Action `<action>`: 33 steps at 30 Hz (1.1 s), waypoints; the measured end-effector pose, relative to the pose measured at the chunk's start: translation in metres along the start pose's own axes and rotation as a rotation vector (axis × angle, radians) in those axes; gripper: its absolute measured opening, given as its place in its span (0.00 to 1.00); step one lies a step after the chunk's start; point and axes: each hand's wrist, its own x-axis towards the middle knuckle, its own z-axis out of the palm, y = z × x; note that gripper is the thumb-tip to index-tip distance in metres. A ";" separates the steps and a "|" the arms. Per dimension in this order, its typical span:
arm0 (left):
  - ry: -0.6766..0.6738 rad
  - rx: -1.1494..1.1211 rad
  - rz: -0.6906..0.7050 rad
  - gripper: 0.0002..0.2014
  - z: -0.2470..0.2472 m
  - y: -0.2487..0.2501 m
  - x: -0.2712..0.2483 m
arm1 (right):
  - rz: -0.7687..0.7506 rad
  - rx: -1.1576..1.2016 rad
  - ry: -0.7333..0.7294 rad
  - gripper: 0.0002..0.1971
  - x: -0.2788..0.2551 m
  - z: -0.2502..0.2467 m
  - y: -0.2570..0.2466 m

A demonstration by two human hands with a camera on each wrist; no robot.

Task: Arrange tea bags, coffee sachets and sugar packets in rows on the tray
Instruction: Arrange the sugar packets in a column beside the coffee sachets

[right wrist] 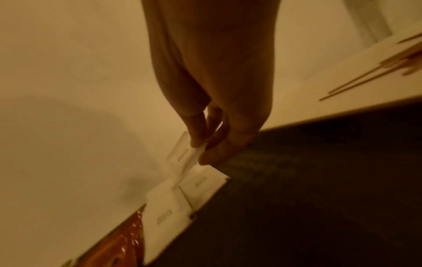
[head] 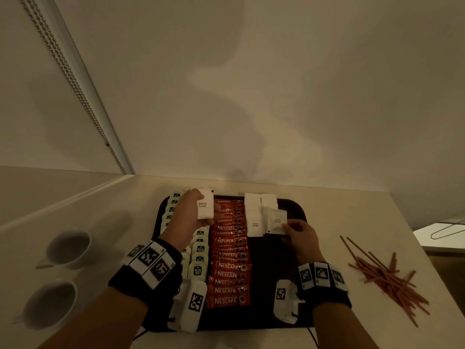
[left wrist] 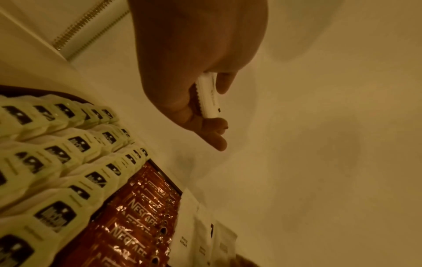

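Observation:
A dark tray [head: 284,260] lies on the white counter. On it stand rows of pale green tea bags [head: 200,258], a column of red Nescafé sachets [head: 230,268] and two short rows of white sugar packets [head: 254,222]. My left hand [head: 191,215] hovers over the tea bags and grips a stack of white sugar packets [head: 205,206], seen edge-on as a stack of sugar packets [left wrist: 209,95] between thumb and fingers. My right hand [head: 298,235] pinches a single sugar packet [head: 276,221] by its near edge, just over the right sugar row; this same single packet [right wrist: 182,153] hangs tilted above the laid ones.
Two white cups [head: 69,248] stand on the counter left of the tray. A loose heap of brown stirrers [head: 387,275] lies to the right. The wall rises just behind the tray. The tray's near right part [right wrist: 319,198] is bare.

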 end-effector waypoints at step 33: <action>-0.061 0.531 0.246 0.02 0.001 -0.009 -0.005 | -0.407 -0.051 -0.506 0.09 -0.068 0.043 -0.078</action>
